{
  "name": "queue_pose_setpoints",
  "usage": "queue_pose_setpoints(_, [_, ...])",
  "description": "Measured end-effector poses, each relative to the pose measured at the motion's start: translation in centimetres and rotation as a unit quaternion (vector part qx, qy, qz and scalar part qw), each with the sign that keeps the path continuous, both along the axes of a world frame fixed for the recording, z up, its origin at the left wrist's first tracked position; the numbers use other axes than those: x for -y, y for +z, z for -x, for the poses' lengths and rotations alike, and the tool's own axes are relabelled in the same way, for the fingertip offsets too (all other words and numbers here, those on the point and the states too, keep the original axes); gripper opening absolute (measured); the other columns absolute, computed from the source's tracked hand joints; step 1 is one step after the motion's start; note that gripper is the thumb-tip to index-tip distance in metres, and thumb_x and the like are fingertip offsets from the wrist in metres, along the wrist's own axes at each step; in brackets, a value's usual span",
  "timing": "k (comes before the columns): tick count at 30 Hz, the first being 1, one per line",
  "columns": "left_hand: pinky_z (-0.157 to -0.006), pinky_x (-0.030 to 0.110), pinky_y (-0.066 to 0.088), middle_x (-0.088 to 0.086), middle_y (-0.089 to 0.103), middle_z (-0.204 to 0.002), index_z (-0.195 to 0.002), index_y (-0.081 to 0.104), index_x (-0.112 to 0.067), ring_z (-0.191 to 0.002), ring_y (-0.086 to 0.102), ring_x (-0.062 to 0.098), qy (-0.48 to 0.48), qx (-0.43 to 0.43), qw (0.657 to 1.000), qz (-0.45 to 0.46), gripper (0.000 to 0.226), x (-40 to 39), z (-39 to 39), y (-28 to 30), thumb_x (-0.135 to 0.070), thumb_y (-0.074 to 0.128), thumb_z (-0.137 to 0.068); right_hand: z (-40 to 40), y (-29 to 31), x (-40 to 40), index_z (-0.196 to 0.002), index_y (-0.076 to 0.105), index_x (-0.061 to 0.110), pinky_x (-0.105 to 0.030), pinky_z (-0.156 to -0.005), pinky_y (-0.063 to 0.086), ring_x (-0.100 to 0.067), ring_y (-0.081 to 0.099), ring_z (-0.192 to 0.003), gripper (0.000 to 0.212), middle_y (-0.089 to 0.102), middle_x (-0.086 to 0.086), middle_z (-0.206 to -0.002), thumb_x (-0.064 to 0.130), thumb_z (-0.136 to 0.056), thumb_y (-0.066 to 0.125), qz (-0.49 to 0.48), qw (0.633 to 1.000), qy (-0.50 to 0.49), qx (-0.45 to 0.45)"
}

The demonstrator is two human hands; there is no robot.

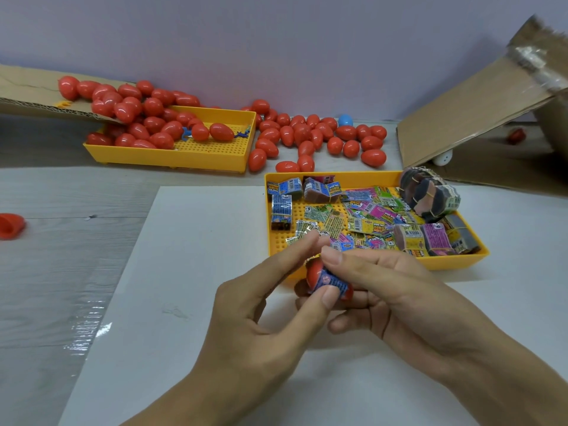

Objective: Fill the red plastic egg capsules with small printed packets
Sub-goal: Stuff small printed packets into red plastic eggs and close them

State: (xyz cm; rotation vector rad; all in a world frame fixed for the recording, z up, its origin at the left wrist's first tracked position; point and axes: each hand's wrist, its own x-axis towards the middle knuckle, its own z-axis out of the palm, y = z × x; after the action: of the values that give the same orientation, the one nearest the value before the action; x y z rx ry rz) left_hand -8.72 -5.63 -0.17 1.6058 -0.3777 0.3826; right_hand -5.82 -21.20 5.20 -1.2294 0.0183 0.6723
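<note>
Capsule half (314,273) tilted, mouth rightward

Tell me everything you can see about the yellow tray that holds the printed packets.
The yellow tray is a shallow rectangular tray of what looks like plastic, with low walls and a perforated grid floor. It sits flat on the white sheet, right of centre, just beyond the hands. Loose printed packets and rubber-banded bundles lie inside; one larger bundle leans over its far right rim. The hands overlap its near edge; whether they touch it is unclear.
</note>
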Motion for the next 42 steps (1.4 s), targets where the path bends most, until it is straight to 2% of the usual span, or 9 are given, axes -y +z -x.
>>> queue_pose_setpoints(4, [-0.093,0.027,0.052,-0.006,0.071,-0.118,-0.123,0.066,-0.026,-0.11,0.068,0.021,0.029,0.042,0.998,0.028,0.037,-0.3,-0.3,0.0,-0.022,0.07,-0.087,-0.2,0.4,0.2,-0.088,0.079,0.016,-0.025,-0.05,0.056,-0.022,0.074,-0.075,0.027,0.076,-0.014,-0.089,0.039,-0.077,0.077,-0.004,1.0,0.002,0.001])
queue_pose_setpoints(8, [-0.086,0.025,0.055,-0.002,0.069,-0.113,-0.123,0.065,-0.021,-0.106,0.068,0.024,0.026,0.044,0.995,0.083,0.034,-0.6,-0.5,0.4,-0.025,0.068,-0.09,-0.2,0.5,0.6,-0.089,0.077,0.008,-0.026,-0.049,0.056,-0.028,0.074,-0.082,0.03,0.074,-0.02,-0.093,0.035,-0.076,0.074,0.018,0.999,0.005,0.035])
queue_pose_setpoints(11, [-0.084,0.026,0.057,0.002,0.066,-0.112,-0.117,0.069,-0.017,-0.109,0.066,0.024,0.014,0.041,0.997,0.069,0.031,-0.7,-0.6,0.4,-0.019,0.07,-0.087,-0.1,0.4,0.6,-0.081,0.077,0.009,-0.024,-0.046,0.054,-0.027,0.074,-0.076,0.018,0.074,-0.02,-0.088,0.025,-0.075,0.078,0.027,0.998,-0.005,0.056])
queue_pose_setpoints(26, [-0.079,0.029,0.058,0.005,0.067,-0.107,-0.108,0.069,-0.013,-0.106,0.066,0.027,0.014,0.055,0.998,0.037,0.027,-0.9,-0.7,0.3,-0.011,0.073,-0.081,0.2,0.3,0.4,-0.076,0.077,0.01,-0.025,-0.043,0.052,-0.031,0.075,-0.073,0.023,0.075,-0.017,-0.078,0.03,-0.064,0.077,0.065,0.99,-0.043,0.116])
queue_pose_setpoints(31, [-0.084,0.033,0.057,0.003,0.068,-0.113,-0.125,0.061,-0.019,-0.108,0.067,0.029,0.004,0.054,0.998,0.03,0.051,-0.9,-0.7,0.2,-0.009,0.077,-0.078,0.2,0.5,0.2,-0.079,0.077,0.018,-0.027,-0.042,0.053,-0.028,0.075,-0.073,0.03,0.074,-0.013,-0.076,0.047,-0.069,0.074,0.06,0.994,-0.037,0.085])
queue_pose_setpoints(35, [-0.09,0.035,0.056,0.004,0.064,-0.121,-0.134,0.05,-0.025,-0.112,0.065,0.031,-0.013,0.054,0.998,0.026,0.068,-0.8,-0.5,0.2,-0.009,0.078,-0.075,0.2,0.2,0.2,-0.082,0.075,0.016,-0.028,-0.045,0.054,-0.024,0.074,-0.068,0.024,0.075,-0.011,-0.075,0.03,-0.065,0.085,0.066,0.988,-0.055,0.128])
queue_pose_setpoints(38, [-0.081,0.029,0.057,0.004,0.064,-0.114,-0.127,0.055,-0.027,-0.098,0.069,0.025,0.021,0.009,0.997,0.068,0.051,-0.8,-0.4,0.5,-0.021,0.074,-0.08,0.2,0.1,0.4,-0.089,0.075,0.015,-0.028,-0.051,0.056,-0.023,0.073,-0.072,0.032,0.075,-0.013,-0.084,0.022,-0.059,0.087,0.074,0.973,-0.097,0.197])
queue_pose_setpoints(40, [-0.069,0.029,0.057,0.008,0.067,-0.098,-0.112,0.065,-0.024,-0.079,0.068,0.022,0.031,-0.03,0.996,0.08,0.028,-0.9,-0.4,0.8,-0.032,0.067,-0.084,0.3,0.0,0.4,-0.091,0.074,0.015,-0.027,-0.052,0.056,-0.021,0.072,-0.073,0.033,0.075,-0.01,-0.085,0.021,-0.061,0.083,0.081,0.962,-0.111,0.237])
queue_pose_setpoints(42, [-0.058,0.033,0.055,0.013,0.068,-0.08,-0.097,0.07,-0.02,-0.063,0.065,0.027,0.013,-0.075,0.993,0.09,0.023,-0.9,-0.2,1.0,-0.039,0.062,-0.087,0.4,-0.1,0.3,-0.092,0.074,0.016,-0.026,-0.053,0.056,-0.018,0.072,-0.073,0.032,0.075,-0.007,-0.084,0.021,-0.062,0.084,0.085,0.957,-0.103,0.258])
